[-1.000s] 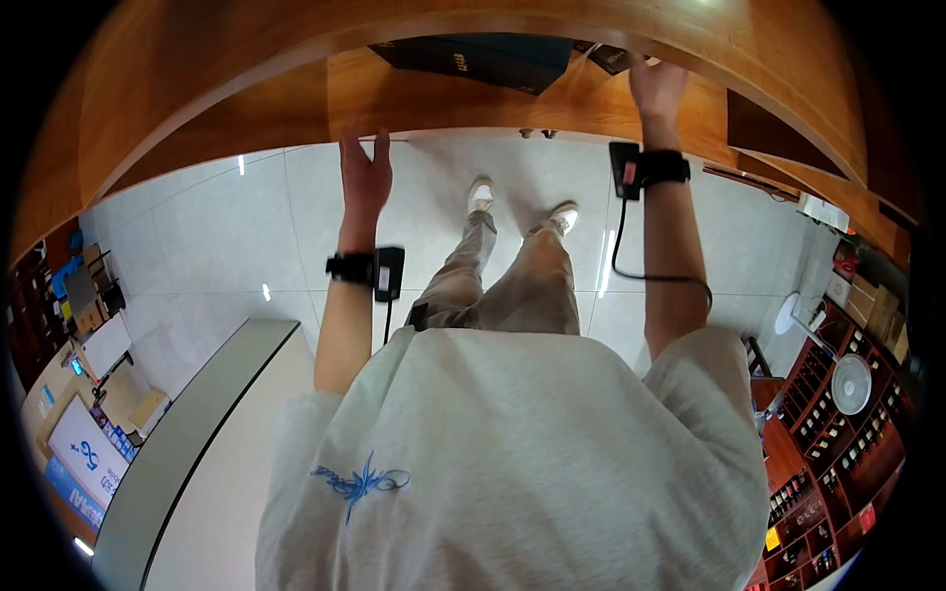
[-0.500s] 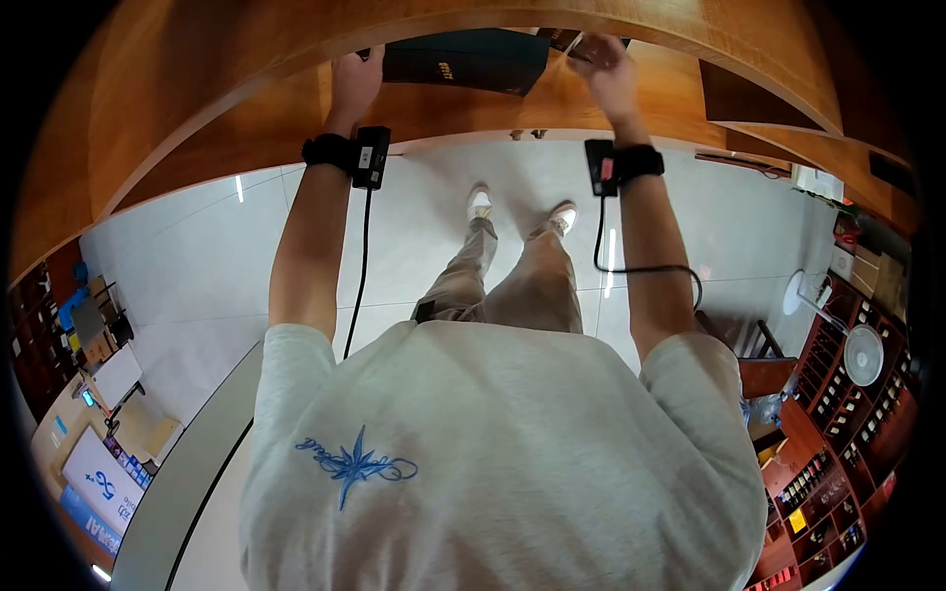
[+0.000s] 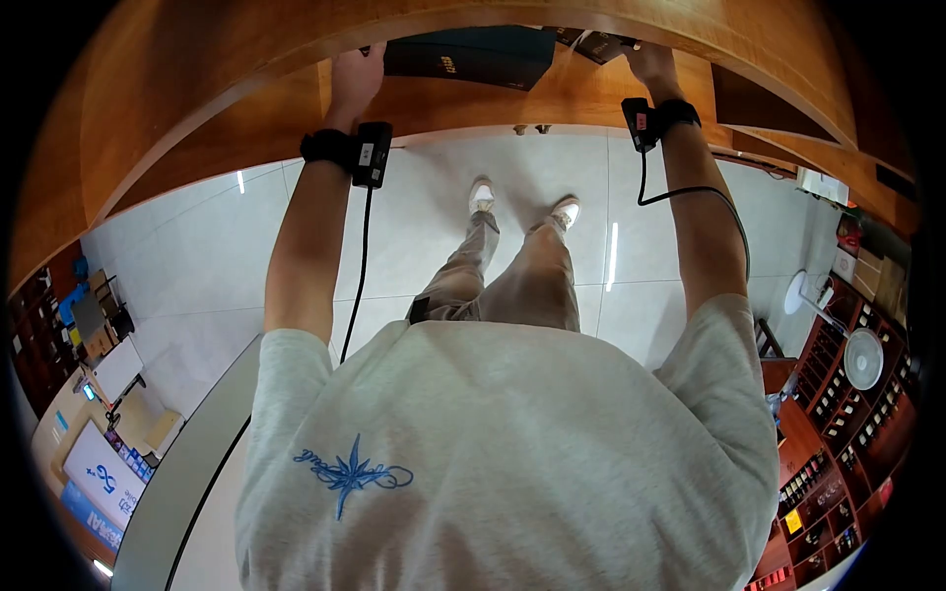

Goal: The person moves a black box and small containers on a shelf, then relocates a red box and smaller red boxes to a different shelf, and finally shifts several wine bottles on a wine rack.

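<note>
The dark folder [image 3: 468,61] is laid on the counter [image 3: 463,110]. At its left end the left hand [image 3: 355,81] is placed, its fingers' closure and hold hidden. Right of the folder, a small dark packet [image 3: 597,47] is met by the right hand [image 3: 652,67], fingers bent; whether it is gripped cannot be told.

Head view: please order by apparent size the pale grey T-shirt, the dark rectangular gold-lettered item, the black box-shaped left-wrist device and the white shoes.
Pale grey T-shirt
Dark gold-lettered item
Black left-wrist device
White shoes, too alike to rank
</note>
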`<move>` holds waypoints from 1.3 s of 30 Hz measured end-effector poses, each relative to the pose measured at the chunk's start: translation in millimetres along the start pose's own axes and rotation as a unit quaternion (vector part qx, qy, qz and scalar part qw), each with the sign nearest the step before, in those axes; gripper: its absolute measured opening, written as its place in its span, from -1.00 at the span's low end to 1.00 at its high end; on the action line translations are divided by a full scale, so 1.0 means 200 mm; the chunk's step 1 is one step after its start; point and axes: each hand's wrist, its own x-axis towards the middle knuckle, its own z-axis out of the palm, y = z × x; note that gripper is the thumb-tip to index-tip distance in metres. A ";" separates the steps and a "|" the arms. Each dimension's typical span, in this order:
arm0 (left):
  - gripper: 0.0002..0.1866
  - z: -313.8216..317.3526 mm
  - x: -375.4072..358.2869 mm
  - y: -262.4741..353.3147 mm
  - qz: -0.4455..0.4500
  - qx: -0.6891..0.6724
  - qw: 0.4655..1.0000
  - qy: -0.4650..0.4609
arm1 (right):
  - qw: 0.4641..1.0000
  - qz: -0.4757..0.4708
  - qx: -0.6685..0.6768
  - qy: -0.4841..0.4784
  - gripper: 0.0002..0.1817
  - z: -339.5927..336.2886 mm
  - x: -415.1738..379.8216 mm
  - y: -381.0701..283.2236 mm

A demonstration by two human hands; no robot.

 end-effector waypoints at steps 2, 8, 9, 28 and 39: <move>-0.50 0.00 -0.01 0.01 -0.014 -0.020 1.000 0.000 | 1.000 0.008 -0.025 0.004 -0.51 0.01 0.03 0.00; -0.51 0.05 0.00 -0.06 -0.012 -0.025 1.000 0.011 | 0.997 -0.048 -0.046 0.034 -0.51 0.08 0.09 0.07; -0.52 0.04 0.00 -0.05 -0.005 -0.011 1.000 0.013 | 0.999 -0.042 -0.032 0.014 -0.51 -0.01 0.05 -0.02; -0.54 -0.01 -0.04 0.02 -0.007 0.019 1.000 -0.007 | 0.990 -0.064 -0.023 0.120 -0.45 0.03 0.01 0.01; -0.70 0.11 0.06 -0.28 0.213 0.236 0.948 0.017 | 0.923 -0.096 0.372 0.029 -0.28 0.16 -0.46 -0.72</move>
